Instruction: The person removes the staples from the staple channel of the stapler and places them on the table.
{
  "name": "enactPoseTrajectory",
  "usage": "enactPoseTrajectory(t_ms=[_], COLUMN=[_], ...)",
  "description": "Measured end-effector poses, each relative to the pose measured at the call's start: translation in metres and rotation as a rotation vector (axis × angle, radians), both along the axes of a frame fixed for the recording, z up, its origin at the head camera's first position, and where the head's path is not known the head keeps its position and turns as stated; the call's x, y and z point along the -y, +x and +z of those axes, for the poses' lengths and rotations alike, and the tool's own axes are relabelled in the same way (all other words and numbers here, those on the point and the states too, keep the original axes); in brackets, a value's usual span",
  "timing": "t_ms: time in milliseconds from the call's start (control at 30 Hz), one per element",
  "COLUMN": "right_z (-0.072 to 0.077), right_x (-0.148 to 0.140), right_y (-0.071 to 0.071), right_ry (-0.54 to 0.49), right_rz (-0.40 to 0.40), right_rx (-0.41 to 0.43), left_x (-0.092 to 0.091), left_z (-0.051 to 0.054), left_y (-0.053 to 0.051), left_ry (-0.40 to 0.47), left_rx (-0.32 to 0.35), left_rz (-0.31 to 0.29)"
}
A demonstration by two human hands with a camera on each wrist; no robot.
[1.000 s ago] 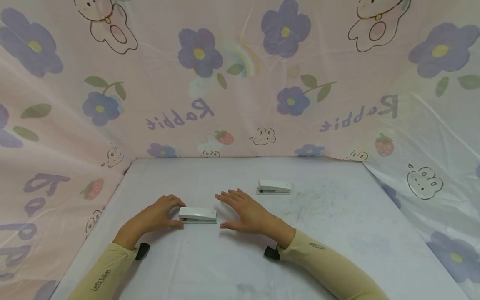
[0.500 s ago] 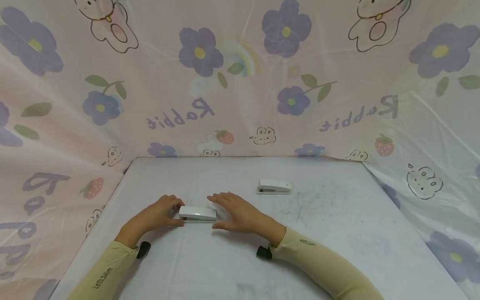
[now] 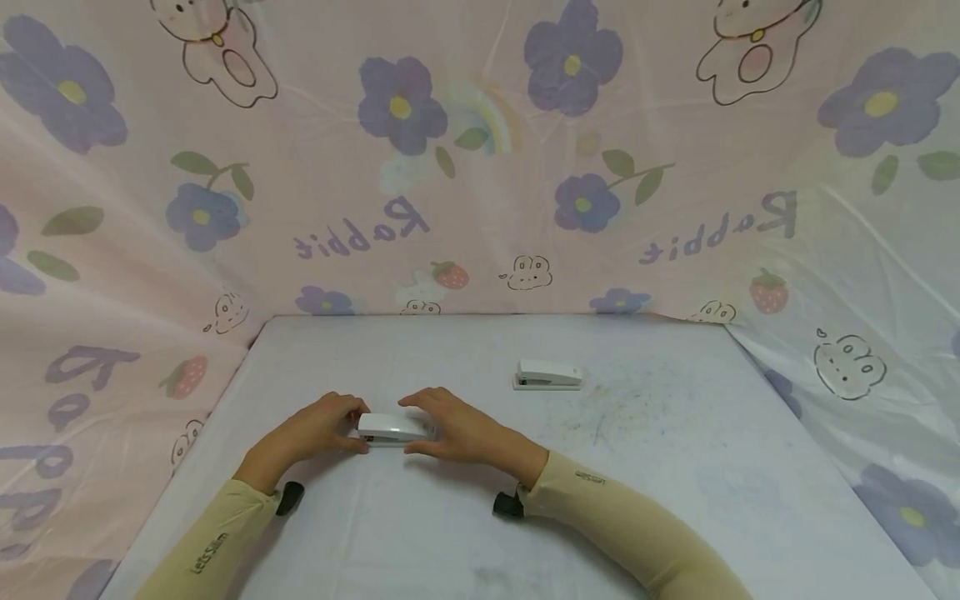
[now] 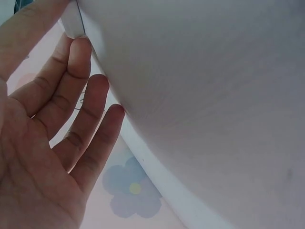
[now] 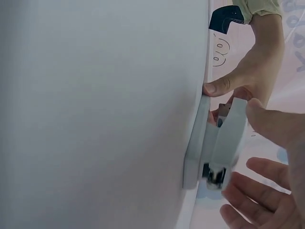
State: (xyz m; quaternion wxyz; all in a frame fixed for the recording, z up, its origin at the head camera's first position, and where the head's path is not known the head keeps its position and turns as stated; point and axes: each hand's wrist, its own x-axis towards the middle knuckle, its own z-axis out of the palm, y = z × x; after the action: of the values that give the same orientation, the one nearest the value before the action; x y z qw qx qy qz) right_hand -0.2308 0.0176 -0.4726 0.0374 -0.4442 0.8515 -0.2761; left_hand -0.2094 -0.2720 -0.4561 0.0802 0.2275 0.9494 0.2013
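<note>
A white stapler [image 3: 392, 427] lies on the table, its long side facing the head view. At its left end my left hand [image 3: 315, 429] grips it, thumb at the near side and fingers at the far side. In the left wrist view, those fingertips [image 4: 81, 52] meet the stapler's end [image 4: 72, 21]. Around the right end, my right hand [image 3: 461, 429] is spread, thumb near and fingers far. The right wrist view shows the stapler [image 5: 214, 143] between this thumb [image 5: 267, 119] and the loosely bent fingers [image 5: 252, 200]; contact is unclear.
A second white stapler [image 3: 547, 375] sits farther back, to the right of the hands. White cloth covers the table [image 3: 660, 467], with faint marks on its right part. Patterned curtains [image 3: 480, 192] stand behind and at both sides.
My right hand has moved left, from beside the stapler to around its right end. The left hand has stayed at the left end, and both staplers keep their places.
</note>
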Motion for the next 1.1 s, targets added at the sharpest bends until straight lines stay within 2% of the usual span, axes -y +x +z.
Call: enactPoseTrajectory(t_ms=[167,400,667,800,1100], right_z=[-0.002,-0.006,-0.009,-0.006,-0.005], right_x=[0.012,0.024,0.038,0.044,0.056], right_y=[-0.002,-0.003,-0.009,-0.010,-0.017], right_ry=[-0.024,-0.035,-0.079,-0.101,-0.024], right_rz=[0.011,0.021,0.053,0.069,0.054], right_rx=[0.036,0.027,0.070,0.102,0.106], left_x=[0.000,0.000,0.000,-0.001,-0.002], left_z=[0.002,0.000,0.004,0.003,0.006], left_y=[0.000,-0.003,-0.003,-0.004,-0.005], left_ry=[-0.001,0.005,0.010,0.008,-0.013], left_rx=[0.007,0.032,0.084,0.088,0.093], left_rz=[-0.004,0.003,0.019,0.023,0.024])
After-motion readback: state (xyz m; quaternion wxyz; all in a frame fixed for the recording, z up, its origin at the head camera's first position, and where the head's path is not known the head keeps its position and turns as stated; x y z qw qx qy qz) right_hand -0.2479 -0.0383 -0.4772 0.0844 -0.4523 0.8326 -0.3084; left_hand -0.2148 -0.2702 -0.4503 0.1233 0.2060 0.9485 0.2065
